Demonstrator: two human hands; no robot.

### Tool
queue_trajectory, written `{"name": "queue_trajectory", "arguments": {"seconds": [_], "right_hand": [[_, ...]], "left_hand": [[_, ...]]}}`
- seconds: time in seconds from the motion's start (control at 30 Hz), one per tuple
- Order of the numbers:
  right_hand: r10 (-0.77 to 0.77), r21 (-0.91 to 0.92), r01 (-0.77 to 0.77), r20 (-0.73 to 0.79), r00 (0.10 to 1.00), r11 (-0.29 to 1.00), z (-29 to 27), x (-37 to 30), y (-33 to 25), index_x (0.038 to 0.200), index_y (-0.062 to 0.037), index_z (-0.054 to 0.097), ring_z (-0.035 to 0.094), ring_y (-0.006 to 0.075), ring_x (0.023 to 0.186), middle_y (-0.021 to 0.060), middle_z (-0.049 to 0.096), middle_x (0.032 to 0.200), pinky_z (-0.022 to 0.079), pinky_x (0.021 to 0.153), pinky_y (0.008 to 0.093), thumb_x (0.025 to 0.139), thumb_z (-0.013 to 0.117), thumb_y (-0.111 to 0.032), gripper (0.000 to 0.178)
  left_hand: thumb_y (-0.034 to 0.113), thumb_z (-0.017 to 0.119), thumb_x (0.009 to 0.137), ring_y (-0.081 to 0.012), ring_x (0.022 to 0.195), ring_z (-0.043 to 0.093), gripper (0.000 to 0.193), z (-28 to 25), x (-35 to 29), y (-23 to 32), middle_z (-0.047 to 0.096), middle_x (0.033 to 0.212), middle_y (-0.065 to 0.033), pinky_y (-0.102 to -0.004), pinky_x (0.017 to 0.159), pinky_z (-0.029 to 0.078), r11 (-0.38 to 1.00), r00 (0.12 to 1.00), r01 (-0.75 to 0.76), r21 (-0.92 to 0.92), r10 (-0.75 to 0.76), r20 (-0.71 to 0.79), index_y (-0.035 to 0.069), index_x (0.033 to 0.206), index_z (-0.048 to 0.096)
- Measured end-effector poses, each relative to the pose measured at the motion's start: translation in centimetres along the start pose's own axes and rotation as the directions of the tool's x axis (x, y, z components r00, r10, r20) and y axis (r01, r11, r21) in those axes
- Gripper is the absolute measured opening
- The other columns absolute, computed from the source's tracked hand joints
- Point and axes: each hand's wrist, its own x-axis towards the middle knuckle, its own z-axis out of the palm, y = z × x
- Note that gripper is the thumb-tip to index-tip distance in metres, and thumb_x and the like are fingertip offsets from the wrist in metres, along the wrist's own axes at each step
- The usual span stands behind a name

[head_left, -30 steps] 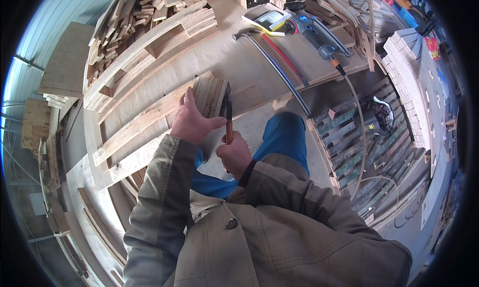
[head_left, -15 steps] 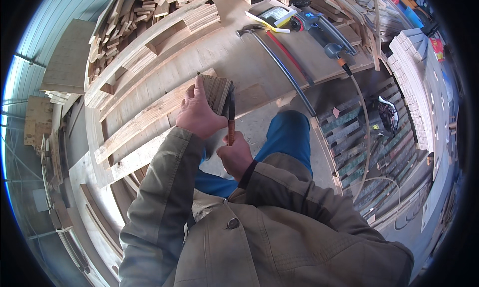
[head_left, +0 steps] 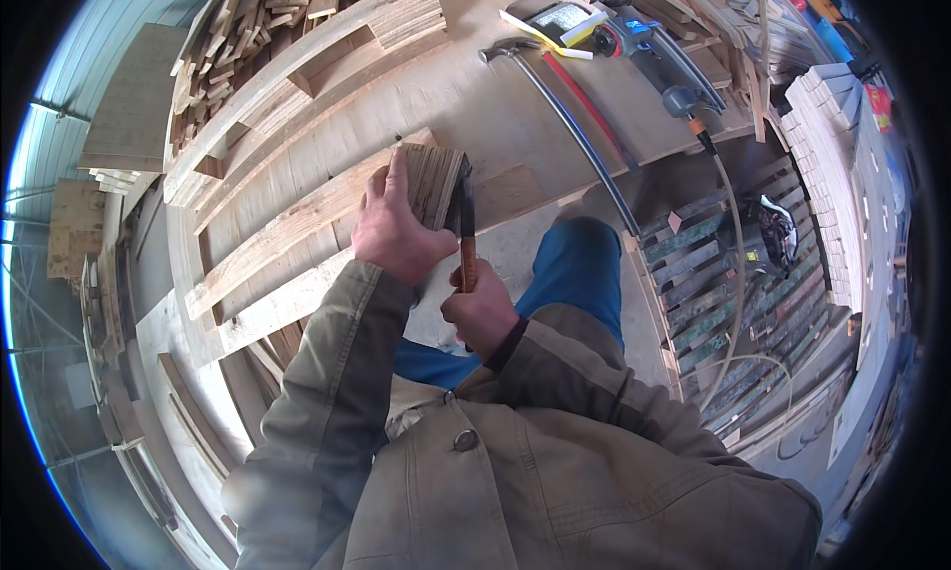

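Note:
My left hand (head_left: 389, 223) is wrapped round a layered wooden block (head_left: 436, 182), with one finger stretched along its left side toward the far end. The block sits over the near end of a long pale board. Closed below it, my right hand (head_left: 478, 303) grips a hand tool (head_left: 469, 258) with a brown handle and a dark metal end. That end stands along the right side of the block; its exact shape is hard to make out.
A claw hammer (head_left: 560, 104) with a long metal handle and a red strip (head_left: 586, 103) lie on the plywood table. Behind them rests a nail gun (head_left: 659, 70) with its air hose (head_left: 735, 243). Stacked wooden frames (head_left: 297, 100) stand left; a slatted pallet (head_left: 713, 303) is at right.
My right hand and the tool have shifted slightly right, and the tool's metal end stands more upright beside the block. My left hand keeps its hold; the whole view has shifted a little.

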Motion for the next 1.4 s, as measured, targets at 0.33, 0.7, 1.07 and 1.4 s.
{"name": "queue_trajectory", "arguments": {"seconds": [0.33, 0.7, 1.07, 1.4], "right_hand": [[0.202, 0.088, -0.213, 0.114, 0.973, 0.973, -9.1, -6.0, -3.4, 0.116, -0.0032, 0.051, 0.05, 0.0134, 0.061, 0.0053, 0.051, 0.085, 0.04, 0.05, 0.0307, 0.076, 0.063, 0.005, 0.042], [-0.095, -0.089, 0.096, 0.013, 0.995, 0.991, -10.7, -6.7, -1.4, 0.116, -0.002, 0.055, 0.053, 0.0128, 0.071, 0.0043, 0.053, 0.086, 0.044, 0.063, 0.0288, 0.076, 0.064, 0.007, 0.041], [-0.1, -0.602, 0.133, 0.089, 0.991, 0.787, -10.3, -6.4, 0.0, 0.12, -0.0009, 0.062, 0.07, 0.0388, 0.09, 0.0192, 0.07, 0.093, 0.054, 0.082, 0.0447, 0.086, 0.066, -0.01, 0.036], [-0.184, -0.822, 0.104, -0.001, 0.983, 0.56, -9.1, -6.7, -0.2, 0.142, -0.0009, 0.06, 0.072, 0.0301, 0.107, 0.0173, 0.071, 0.12, 0.055, 0.095, 0.037, 0.084, 0.063, -0.004, 0.059]], "left_hand": [[0.02, 0.08, 0.056, -0.0454, 0.14, 0.051, 0.118, -0.8, -0.3, -2.7, 0.052, 0.15, -0.0224, -0.0475, 0.118, 0.046, 0.967, 0.975, -0.193, -0.168, 0.208, 0.075, 0.011, 0.166, 0.037], [0.02, 0.079, 0.057, -0.0443, 0.142, 0.049, 0.116, -0.9, -1.0, -1.7, 0.052, 0.152, -0.0207, -0.0509, 0.118, 0.046, 0.968, 0.97, -0.237, -0.085, 0.24, 0.026, 0.017, 0.165, 0.038], [0.02, 0.078, 0.059, -0.0441, 0.141, 0.05, 0.111, -0.9, -1.5, -1.9, 0.052, 0.152, -0.0206, -0.0491, 0.119, 0.046, 0.963, 0.967, -0.255, -0.082, 0.255, -0.006, 0.013, 0.163, 0.04], [0.023, 0.079, 0.061, -0.0432, 0.143, 0.049, 0.111, -0.9, -1.6, -2.4, 0.05, 0.155, -0.0206, -0.0504, 0.119, 0.046, 0.969, 0.972, -0.233, -0.082, 0.234, 0.012, 0.018, 0.164, 0.039]]}}
